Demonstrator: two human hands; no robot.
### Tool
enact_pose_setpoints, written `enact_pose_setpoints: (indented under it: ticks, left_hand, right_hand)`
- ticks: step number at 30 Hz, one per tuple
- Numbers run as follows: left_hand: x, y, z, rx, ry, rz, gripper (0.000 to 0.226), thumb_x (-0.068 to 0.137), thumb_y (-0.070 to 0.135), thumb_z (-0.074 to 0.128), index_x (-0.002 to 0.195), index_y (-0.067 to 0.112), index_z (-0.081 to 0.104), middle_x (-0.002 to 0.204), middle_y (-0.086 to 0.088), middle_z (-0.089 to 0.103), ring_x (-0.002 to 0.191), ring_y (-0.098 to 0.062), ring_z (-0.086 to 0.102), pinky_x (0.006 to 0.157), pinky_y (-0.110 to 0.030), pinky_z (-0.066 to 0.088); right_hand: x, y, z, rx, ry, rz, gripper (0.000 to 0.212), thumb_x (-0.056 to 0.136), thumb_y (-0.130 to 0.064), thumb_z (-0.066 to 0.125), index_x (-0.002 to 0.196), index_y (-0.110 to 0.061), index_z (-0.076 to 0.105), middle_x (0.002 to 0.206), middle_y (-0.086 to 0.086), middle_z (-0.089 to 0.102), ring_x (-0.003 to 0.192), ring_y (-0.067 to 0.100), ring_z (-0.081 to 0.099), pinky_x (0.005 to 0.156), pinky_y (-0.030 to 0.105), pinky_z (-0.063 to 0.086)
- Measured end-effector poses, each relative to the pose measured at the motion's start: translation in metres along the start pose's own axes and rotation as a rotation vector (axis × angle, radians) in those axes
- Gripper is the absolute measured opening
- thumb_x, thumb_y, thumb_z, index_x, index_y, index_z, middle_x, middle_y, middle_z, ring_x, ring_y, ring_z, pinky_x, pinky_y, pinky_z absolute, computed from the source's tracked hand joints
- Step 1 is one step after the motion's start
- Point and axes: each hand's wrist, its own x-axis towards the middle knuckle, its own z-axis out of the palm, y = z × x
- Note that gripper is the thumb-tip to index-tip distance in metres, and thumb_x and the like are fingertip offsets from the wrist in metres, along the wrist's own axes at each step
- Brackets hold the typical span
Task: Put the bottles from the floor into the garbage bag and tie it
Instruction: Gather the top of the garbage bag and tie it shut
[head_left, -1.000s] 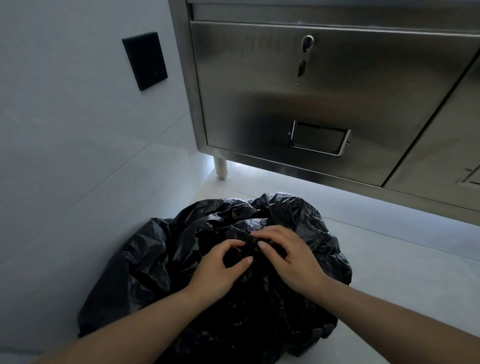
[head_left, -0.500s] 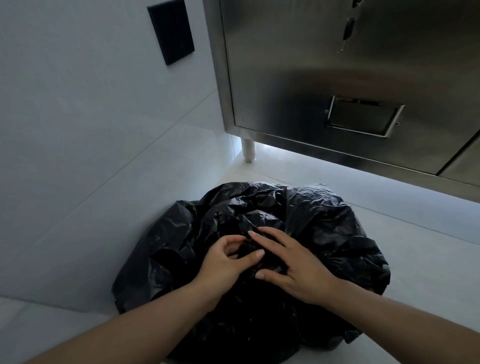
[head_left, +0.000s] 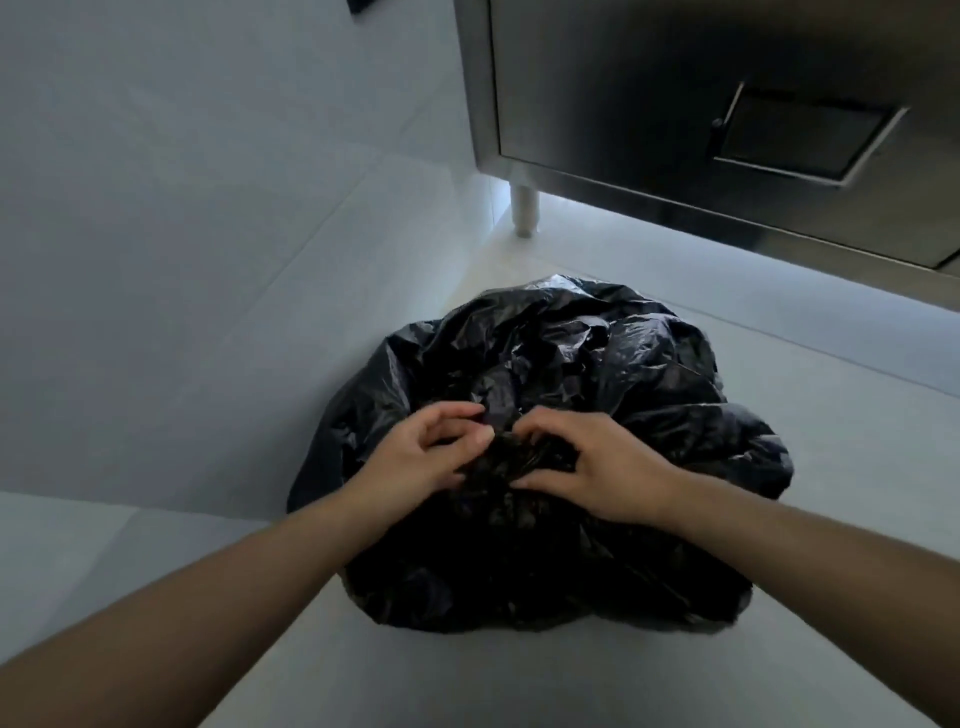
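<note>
One steel cabinet (head_left: 623, 104) stands beyond the garbage bag (head_left: 597, 353).

No legible text, labels, brands, numbers, signs anywhere

Left grip (head_left: 415, 460) and right grip (head_left: 610, 470) are bare, forearms (head_left: 810, 564) bare too.

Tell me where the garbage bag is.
Head view, centre: the garbage bag lies on the floor before the steel cabinet, under the left hand and right hand.
</note>
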Motion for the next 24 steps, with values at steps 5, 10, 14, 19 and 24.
enact_pose_setpoints:
  ticks: [5,10,14,19,24]
  left_hand:
    - [-0.077,0.058,-0.008,0.089,0.125,0.028,0.045,0.057,0.058,0.067,0.098,0.039,0.065,0.101,0.012,0.07,0.091,0.002,0.066,0.074,-0.017,0.052]
    - [-0.192,0.15,-0.001,0.27,0.12,0.042,0.05,0.062,0.075,0.056,0.103,0.047,0.06,0.109,0.028,0.063,0.103,0.009,0.056,0.084,-0.014,0.042]
    - [-0.286,0.259,0.01,0.435,0.068,0.093,0.048,0.068,0.075,0.046,0.105,0.045,0.055,0.11,0.022,0.058,0.101,0.008,0.053,0.078,-0.005,0.034]
    - [-0.365,0.378,0.014,0.479,0.042,0.183,0.036,0.08,0.063,0.049,0.11,0.044,0.053,0.114,0.02,0.055,0.108,0.002,0.05,0.082,-0.009,0.032]
    - [-0.404,0.469,0.016,0.501,-0.068,0.371,0.056,0.074,0.071,0.04,0.118,0.04,0.053,0.118,0.023,0.053,0.109,0.005,0.048,0.08,-0.008,0.033]
  right_hand:
    - [-0.043,-0.078,-0.053,0.008,0.156,0.269,0.034,0.076,-0.03,0.074,0.098,-0.041,0.05,0.093,-0.022,0.062,0.074,0.004,0.064,0.068,0.019,0.049]
    - [-0.09,-0.221,-0.112,0.063,0.307,0.461,0.035,0.075,-0.032,0.074,0.087,-0.055,0.05,0.094,-0.04,0.055,0.084,-0.019,0.052,0.068,-0.001,0.035]
    - [-0.121,-0.352,-0.168,0.112,0.376,0.563,0.027,0.077,-0.027,0.073,0.087,-0.04,0.053,0.076,-0.023,0.06,0.075,-0.018,0.053,0.064,0.001,0.037]
    - [-0.143,-0.484,-0.239,0.164,0.522,0.606,0.026,0.077,-0.028,0.073,0.091,-0.037,0.054,0.079,-0.018,0.058,0.072,-0.016,0.054,0.058,0.001,0.036]
    - [-0.15,-0.586,-0.291,0.157,0.687,0.587,0.027,0.075,-0.028,0.075,0.083,-0.044,0.055,0.071,-0.017,0.061,0.068,-0.009,0.057,0.058,0.003,0.038]
